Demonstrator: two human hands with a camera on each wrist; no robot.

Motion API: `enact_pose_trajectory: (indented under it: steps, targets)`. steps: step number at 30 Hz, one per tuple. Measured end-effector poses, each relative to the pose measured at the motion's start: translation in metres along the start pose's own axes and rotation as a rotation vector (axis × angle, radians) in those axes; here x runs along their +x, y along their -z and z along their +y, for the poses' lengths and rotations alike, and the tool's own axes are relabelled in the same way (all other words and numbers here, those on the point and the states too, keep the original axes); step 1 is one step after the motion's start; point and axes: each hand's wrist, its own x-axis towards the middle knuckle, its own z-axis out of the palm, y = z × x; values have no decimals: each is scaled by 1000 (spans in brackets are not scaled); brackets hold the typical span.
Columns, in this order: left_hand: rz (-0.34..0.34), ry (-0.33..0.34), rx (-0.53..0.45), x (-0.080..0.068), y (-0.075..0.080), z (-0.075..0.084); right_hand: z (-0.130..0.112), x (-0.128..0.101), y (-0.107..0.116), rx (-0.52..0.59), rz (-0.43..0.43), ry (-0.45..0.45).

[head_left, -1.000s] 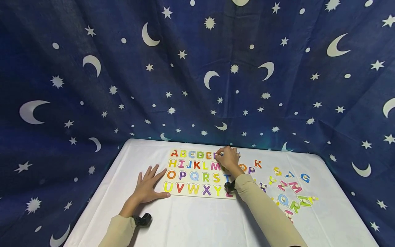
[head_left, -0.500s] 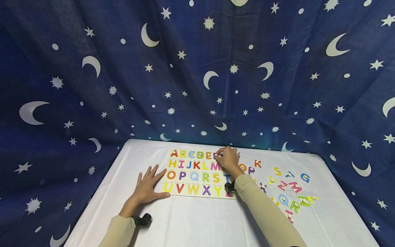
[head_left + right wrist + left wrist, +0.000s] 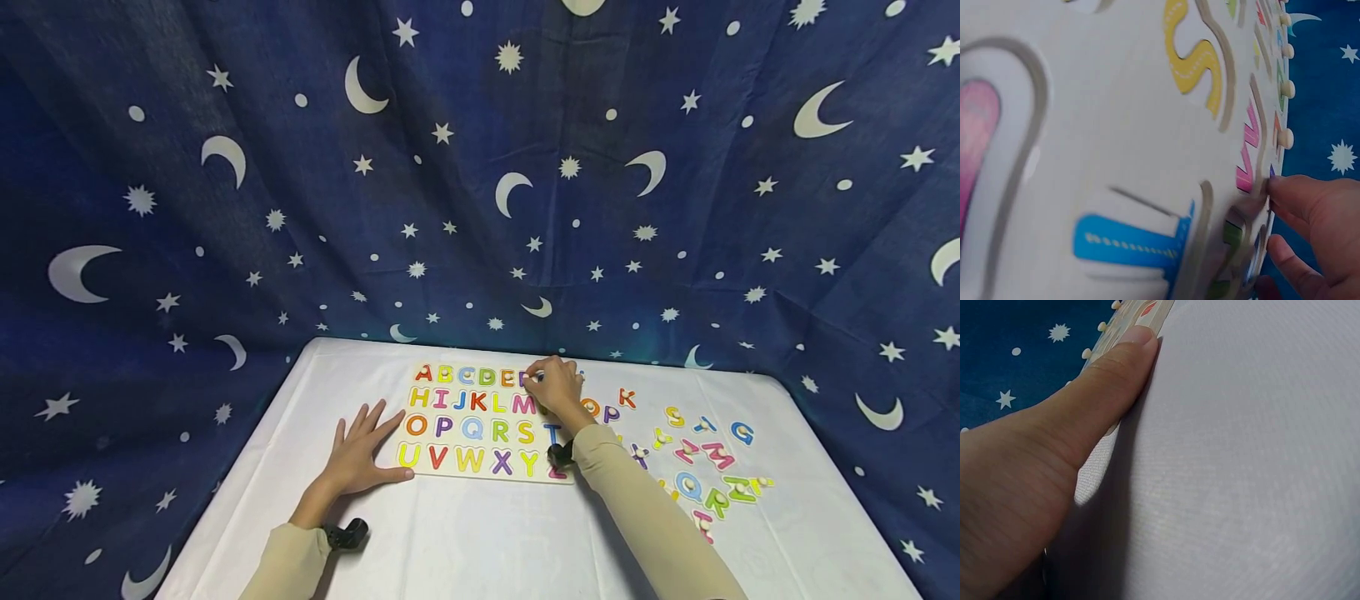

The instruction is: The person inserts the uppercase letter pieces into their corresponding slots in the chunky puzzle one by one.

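Observation:
A pale alphabet puzzle board (image 3: 486,468) lies on the table with rows of colored letter recesses. Knobbed letter pieces fill A to E along its top row, the orange E (image 3: 507,377) being the last of them. Just right of it, my right hand (image 3: 557,390) pinches a purple letter piece (image 3: 1272,170) at the F place; its knob is hidden by the fingers. My left hand (image 3: 358,454) rests at the board's left side, fingers spread. In the left wrist view the thumb (image 3: 1119,372) lies along the board's near edge.
Loose knobbed letters lie scattered right of the board, among them a red K (image 3: 626,397), a blue G (image 3: 742,432), a pink M (image 3: 717,455) and a light-blue Q (image 3: 687,486). A dark-blue curtain (image 3: 450,208) with moons and stars hangs behind the white-covered table (image 3: 480,542).

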Motion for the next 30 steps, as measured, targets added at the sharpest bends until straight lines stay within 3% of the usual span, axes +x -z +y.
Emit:
enact_pose_trajectory:
  steps: [8, 18, 30]
  targets:
    - [2, -9, -4, 1, 0, 1, 5, 3, 8, 17, -76, -2]
    - [-1, -11, -4, 2, -2, 3, 12, 2, 16, 67, -69, 34]
    - [16, -15, 3, 0, -2, 0, 38, 4, 62, 107, -76, 113]
